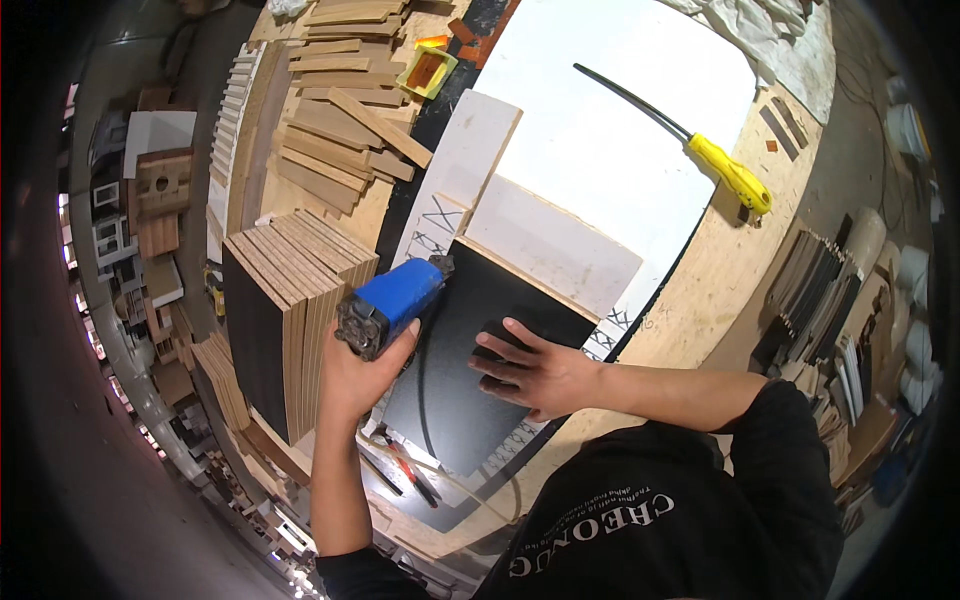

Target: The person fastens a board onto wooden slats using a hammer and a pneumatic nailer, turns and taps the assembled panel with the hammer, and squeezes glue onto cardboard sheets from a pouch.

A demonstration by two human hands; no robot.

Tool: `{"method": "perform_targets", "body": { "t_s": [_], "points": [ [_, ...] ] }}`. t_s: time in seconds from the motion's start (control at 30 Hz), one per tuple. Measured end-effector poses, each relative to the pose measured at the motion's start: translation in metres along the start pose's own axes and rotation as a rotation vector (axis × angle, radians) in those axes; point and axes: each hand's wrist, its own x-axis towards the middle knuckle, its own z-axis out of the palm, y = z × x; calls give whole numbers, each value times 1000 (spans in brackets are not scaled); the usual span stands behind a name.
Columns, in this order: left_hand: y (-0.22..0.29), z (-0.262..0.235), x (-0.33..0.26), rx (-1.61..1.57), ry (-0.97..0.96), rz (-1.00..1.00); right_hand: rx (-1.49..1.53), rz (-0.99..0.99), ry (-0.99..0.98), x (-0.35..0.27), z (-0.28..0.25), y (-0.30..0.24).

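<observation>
My left hand (362,378) is wrapped round a handheld power tool (397,298) with a blue body and dark ends; its exact kind does not show. The tool is at the left edge of a smooth black panel (500,305). My right hand (545,372) rests with spread fingers on that panel, holding nothing. Against the panel's far edge lies a pale board (555,240), and another pale board (465,150) runs away from its far left corner. A thin dark curved line, perhaps a hose, crosses the panel between my hands.
A stack of black-faced boards (300,270) stands to the left. Beyond are loose wooden strips (345,130) and a small yellow tray (427,72). A yellow-handled tool with a long dark shaft (735,175) lies on the white sheet (610,110). Red-handled pliers (410,470) lie nearby.
</observation>
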Motion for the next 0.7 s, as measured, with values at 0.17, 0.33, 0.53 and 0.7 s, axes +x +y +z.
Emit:
{"method": "perform_targets", "body": {
  "t_s": [0.17, 0.33, 0.53, 0.7],
  "points": [
    [5, 5, 12, 104, -8, 16, -5, 5, -8, 2, 1, 1],
    [9, 2, 16, 61, -13, 25, -51, -5, -12, 1, -1, -1],
    [23, -18, -60, -59, 75, 14, 213, 25, -141, 14, -46, -24],
    [20, -13, -177, -568, 112, 202, 1659, 208, 643, 61, -58, -148]
  ]
}}
